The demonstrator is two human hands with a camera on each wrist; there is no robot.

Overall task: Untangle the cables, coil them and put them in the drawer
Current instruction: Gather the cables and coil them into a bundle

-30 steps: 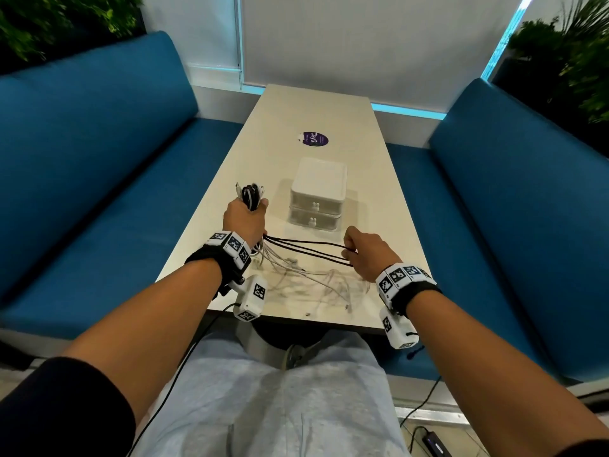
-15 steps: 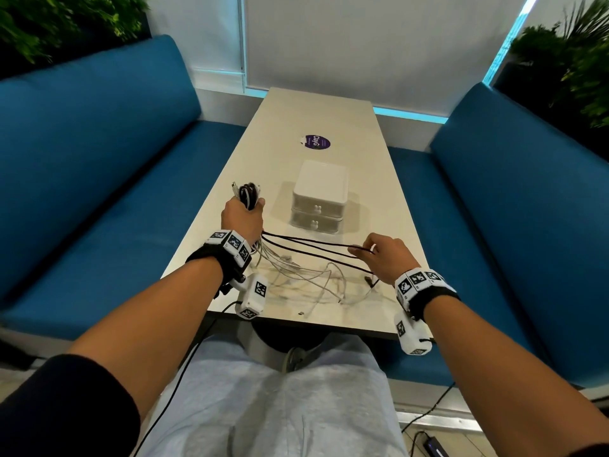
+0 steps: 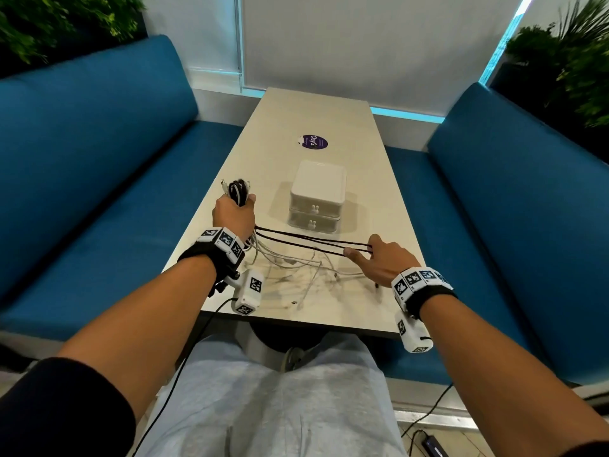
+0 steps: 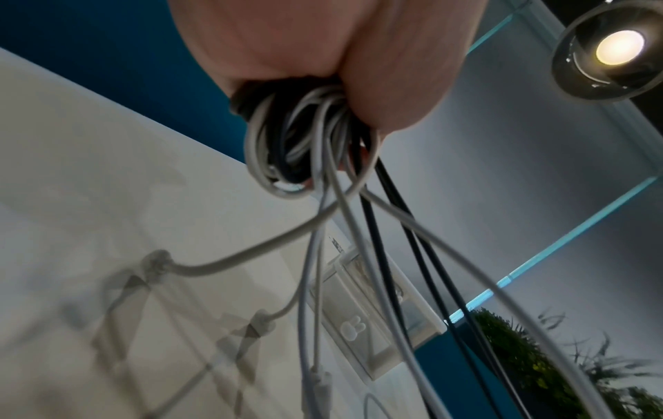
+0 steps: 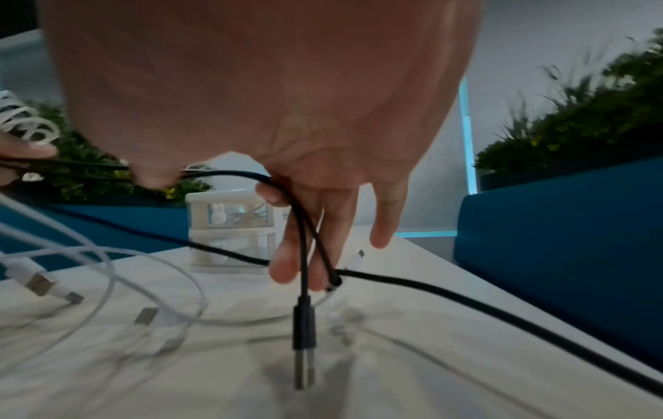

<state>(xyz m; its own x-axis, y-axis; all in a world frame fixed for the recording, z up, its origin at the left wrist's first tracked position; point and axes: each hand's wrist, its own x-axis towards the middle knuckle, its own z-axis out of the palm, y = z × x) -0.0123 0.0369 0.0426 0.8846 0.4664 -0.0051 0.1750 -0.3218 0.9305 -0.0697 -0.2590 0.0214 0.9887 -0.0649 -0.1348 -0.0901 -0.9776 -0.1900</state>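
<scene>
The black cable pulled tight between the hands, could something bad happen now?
Maybe. The black cable runs taut from the bundle in the left hand to the right hand, while white cables lie tangled beneath, so pulling harder might tighten a knot. Its plug dangles near the table and could snag those loops. The drawer unit stands close and might get knocked.

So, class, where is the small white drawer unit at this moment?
In the head view the drawer unit stands mid-table, just beyond both hands, right of the left hand and near the purple sticker.
</scene>
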